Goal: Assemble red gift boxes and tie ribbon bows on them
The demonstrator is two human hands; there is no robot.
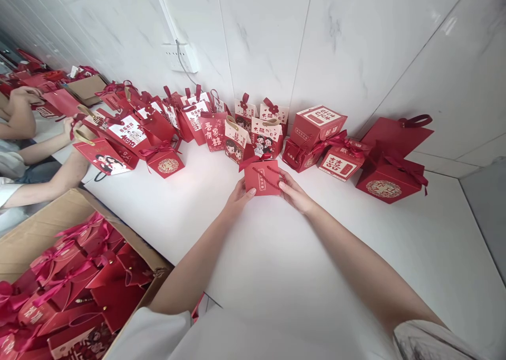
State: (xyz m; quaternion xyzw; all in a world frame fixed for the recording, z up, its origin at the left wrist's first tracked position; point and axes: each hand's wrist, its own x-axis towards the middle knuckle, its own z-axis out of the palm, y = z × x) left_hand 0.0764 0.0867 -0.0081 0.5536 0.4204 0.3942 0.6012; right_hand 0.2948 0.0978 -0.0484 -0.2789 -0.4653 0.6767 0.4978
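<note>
Between both my hands is a small red gift box point(262, 178) with a twisted cord and gold lettering on its near side. My left hand point(240, 195) grips its left side, thumb on the front face. On the right side, my right hand point(293, 192) holds it with the thumb near the cord. Just behind it stand cream-and-red gift bags with cartoon couples, one a printed bag point(267, 137). To the right sit a stacked red box point(318, 123), a box with a bow point(342, 162) and a larger red box point(389, 180).
A cardboard carton point(130, 233) full of red ribboned boxes stands at the lower left. More red bags point(130, 130) line the white table point(182, 207) along the tiled wall. At the far left are other people's arms point(51, 175). A power socket point(179, 58) is on the wall.
</note>
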